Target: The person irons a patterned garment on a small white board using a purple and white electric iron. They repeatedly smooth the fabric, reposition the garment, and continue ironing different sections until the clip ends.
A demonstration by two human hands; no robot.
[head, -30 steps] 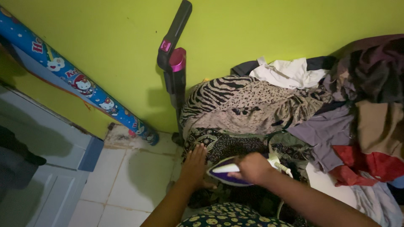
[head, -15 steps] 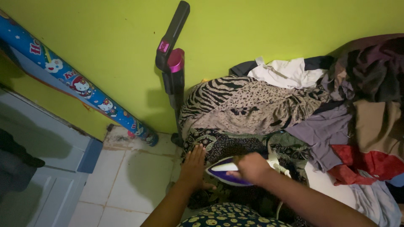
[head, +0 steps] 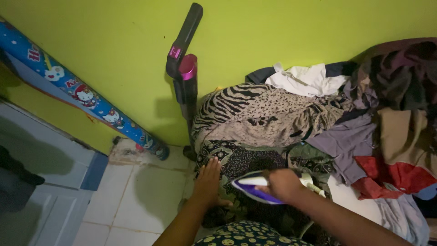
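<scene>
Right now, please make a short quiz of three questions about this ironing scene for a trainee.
1. True or false: the right hand grips the purple and white iron.
2. What does the left hand rest on?
A. the tiled floor
B. the dark patterned cloth
C. the green wall
3. Fill in: the black and pink stick vacuum leans against the ____ wall.

Key
1. True; the iron sits on the dark patterned cloth.
2. B; the palm lies flat, just left of the iron.
3. Green; the green wall is behind the clothes pile.
</scene>
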